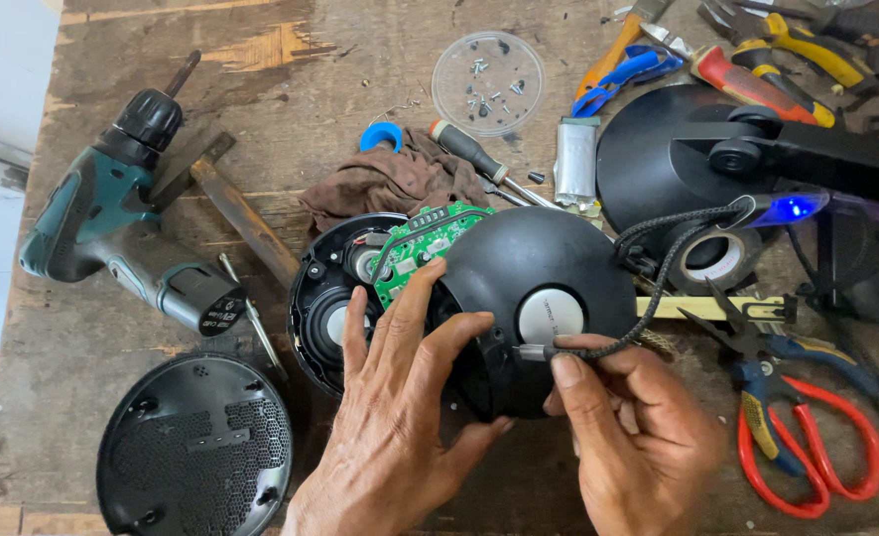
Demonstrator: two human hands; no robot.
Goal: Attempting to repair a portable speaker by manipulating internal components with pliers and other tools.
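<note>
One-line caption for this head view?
Left hand steadies a round black housing while the right hand holds a braided cable's plug against it.

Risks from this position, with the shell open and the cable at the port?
1. The green circuit board sits exposed at the edge of the black round shell held by the left hand; tilting may strain its wires.
2. The right hand holds the braided cable plug at the shell; the taut cable might tug it sideways.

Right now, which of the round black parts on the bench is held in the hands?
The domed black shell with the grey disc; the grille cover and base plate lie untouched.
</note>
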